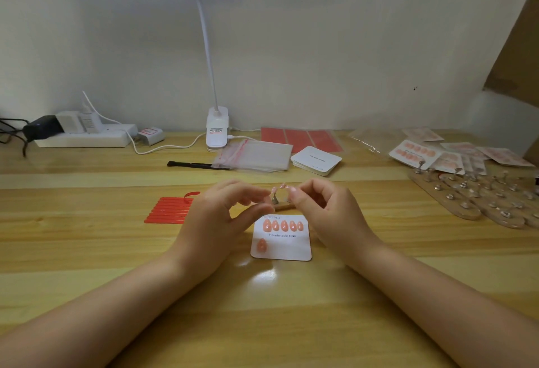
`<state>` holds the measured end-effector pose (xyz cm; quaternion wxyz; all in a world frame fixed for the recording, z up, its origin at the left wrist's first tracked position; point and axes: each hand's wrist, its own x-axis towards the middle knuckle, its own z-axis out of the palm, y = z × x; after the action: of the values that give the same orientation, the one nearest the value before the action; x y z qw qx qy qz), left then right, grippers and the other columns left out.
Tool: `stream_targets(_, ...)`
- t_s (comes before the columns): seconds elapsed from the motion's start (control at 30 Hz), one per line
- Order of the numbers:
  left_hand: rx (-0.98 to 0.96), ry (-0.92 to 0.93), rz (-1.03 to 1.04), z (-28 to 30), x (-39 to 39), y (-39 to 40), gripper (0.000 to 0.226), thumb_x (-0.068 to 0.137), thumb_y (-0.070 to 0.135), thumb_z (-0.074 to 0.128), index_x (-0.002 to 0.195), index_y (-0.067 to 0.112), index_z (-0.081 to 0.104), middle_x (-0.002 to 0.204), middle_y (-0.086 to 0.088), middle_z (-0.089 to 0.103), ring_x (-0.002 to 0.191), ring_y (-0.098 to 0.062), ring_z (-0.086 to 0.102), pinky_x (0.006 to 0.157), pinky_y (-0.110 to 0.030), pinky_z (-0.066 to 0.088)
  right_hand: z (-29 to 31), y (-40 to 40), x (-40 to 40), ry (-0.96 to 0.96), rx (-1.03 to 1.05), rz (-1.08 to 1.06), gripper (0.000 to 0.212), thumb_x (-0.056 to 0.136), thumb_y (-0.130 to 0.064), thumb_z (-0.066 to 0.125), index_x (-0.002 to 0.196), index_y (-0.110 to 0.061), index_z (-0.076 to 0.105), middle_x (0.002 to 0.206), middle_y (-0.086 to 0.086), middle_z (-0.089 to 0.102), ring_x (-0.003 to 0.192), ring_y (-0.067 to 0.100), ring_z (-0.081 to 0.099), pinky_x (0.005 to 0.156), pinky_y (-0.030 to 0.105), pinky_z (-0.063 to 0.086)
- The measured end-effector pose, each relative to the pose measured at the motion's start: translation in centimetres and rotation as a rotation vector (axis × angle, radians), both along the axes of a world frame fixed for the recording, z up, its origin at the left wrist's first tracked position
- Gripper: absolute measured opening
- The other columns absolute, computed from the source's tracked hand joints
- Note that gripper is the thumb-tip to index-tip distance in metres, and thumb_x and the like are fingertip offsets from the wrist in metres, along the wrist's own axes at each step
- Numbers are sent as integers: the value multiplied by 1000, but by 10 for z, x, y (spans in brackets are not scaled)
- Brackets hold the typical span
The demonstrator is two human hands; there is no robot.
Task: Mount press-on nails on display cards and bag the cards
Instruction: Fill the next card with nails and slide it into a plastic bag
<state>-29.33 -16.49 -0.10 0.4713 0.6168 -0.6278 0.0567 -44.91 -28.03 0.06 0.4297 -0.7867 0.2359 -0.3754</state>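
Six peach nails sit on the display card [281, 246] lying just below and between the two hands: five in a row across its top, one alone at the lower left, so by my count four spots are left on this card. "Handmade Nail" is printed across its middle. Just beyond the fingertips stands a small wooden nail stand [282, 206] with nails on its metal posts; the right hand [323, 210] has thumb and forefinger pinched together at one of those nails, though whether it truly grips it I cannot tell. The left hand [224, 213] curls thumb toward forefinger beside the stand, its hold equally unclear. Farther out lie clear bags [256, 156], a stack of blank cards [316, 160], and, well right, finished bagged cards [437, 151].
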Motion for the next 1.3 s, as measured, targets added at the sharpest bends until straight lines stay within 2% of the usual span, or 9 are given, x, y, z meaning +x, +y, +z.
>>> stream_targets(0.13, 180, -1, 95, -2, 4, -3, 16, 84, 47, 59, 96, 37, 60, 88, 17, 68, 89, -8, 63, 82, -37, 49, -2, -4, -3, 293, -414, -166, 26, 92, -27, 56, 68, -17, 50, 65, -10, 51, 71, 11, 47, 61, 27, 35)
stream_targets(0.27, 334, 9, 133, -2, 4, -8, 10, 92, 39, 56, 94, 41, 47, 92, 18, 67, 97, -8, 61, 89, -42, 46, -6, -8, -1, 401, -388, -200, 21, 94, -26, 50, 74, -19, 48, 71, -8, 55, 82, 17, 47, 63, 30, 35)
stream_targets(0.43, 306, 9, 149, -3, 6, -8, 14, 92, 41, 55, 103, 31, 57, 103, 20, 62, 105, -7, 56, 94, -39, 44, -6, -11, -1, 399, -326, -149, 17, 88, -37, 55, 90, -21, 59, 89, -11, 61, 97, 14, 48, 80, 30, 43)
stream_targets(0.53, 156, -12, 119, 3, 4, -2, 29, 85, 51, 49, 102, 31, 62, 98, 31, 56, 100, -7, 55, 89, -34, 43, 1, -11, -6, 529, -359, 39, 66, 68, -75, 57, 115, -30, 60, 112, -18, 52, 111, 6, 39, 94, 26, 37)
stream_targets(0.6, 111, -21, 116, 5, 2, 1, 28, 84, 49, 49, 100, 31, 63, 97, 32, 55, 98, -8, 56, 87, -34, 44, 5, -11, -10, 683, -426, 171, 93, 53, -90, 51, 129, -35, 53, 120, -21, 42, 117, 4, 31, 101, 27, 31)
stream_targets(0.7, 132, -2, 111, 5, 2, 0, 27, 84, 49, 49, 100, 31, 62, 98, 26, 60, 95, -6, 58, 88, -36, 46, 6, -11, -13, 739, -474, 211, 102, 49, -88, 59, 136, -37, 46, 125, -23, 35, 121, 4, 25, 104, 27, 27)
stream_targets(0.93, 286, 48, 127, -4, 5, -6, 12, 92, 32, 59, 103, 32, 55, 99, 16, 66, 97, -2, 60, 86, -30, 49, 8, -16, -8, 721, -329, 210, 78, 61, -67, 76, 128, -38, 51, 123, -19, 37, 121, 3, 27, 103, 29, 30)
stream_targets(1.07, 286, 18, 106, -5, 7, -6, 13, 92, 33, 59, 104, 31, 58, 98, 18, 66, 97, 2, 59, 83, -23, 48, 7, -16, -6, 729, -295, 190, 79, 58, -64, 79, 126, -38, 49, 120, -19, 37, 119, 2, 27, 105, 30, 32)
stream_targets(1.3, 16, -2, -16, -1, 4, 0, 24, 85, 44, 53, 104, 33, 60, 98, 26, 62, 92, 7, 59, 75, -5, 43, 9, -18, -7, 783, -316, 154, 98, 51, -75, 75, 135, -34, 45, 123, -16, 34, 122, 5, 24, 109, 34, 29)
